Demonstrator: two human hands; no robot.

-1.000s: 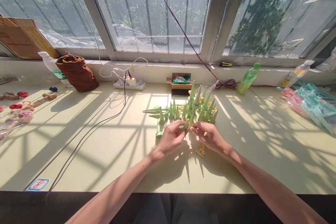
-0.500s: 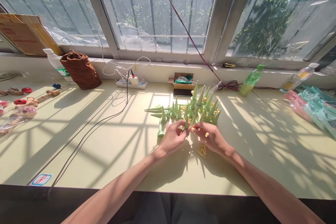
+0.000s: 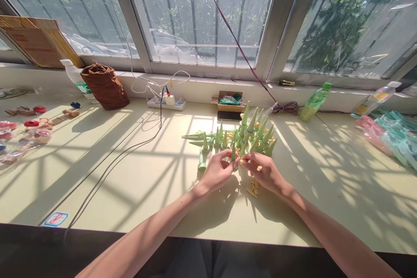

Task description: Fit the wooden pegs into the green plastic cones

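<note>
Left hand (image 3: 220, 168) is closed around a green cone (image 3: 233, 153), held point-up; a small yellow piece (image 3: 241, 161), partly hidden, is pinched beside it by the right hand (image 3: 261, 168). Green spiked parts (image 3: 250, 126) are grouped beyond, on the table (image 3: 146, 200).

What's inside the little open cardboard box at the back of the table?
The cardboard box holds green material and what looks like clear plastic wrapping. Its bottom, and anything under those, is covered, so I can't tell what's there.
</note>
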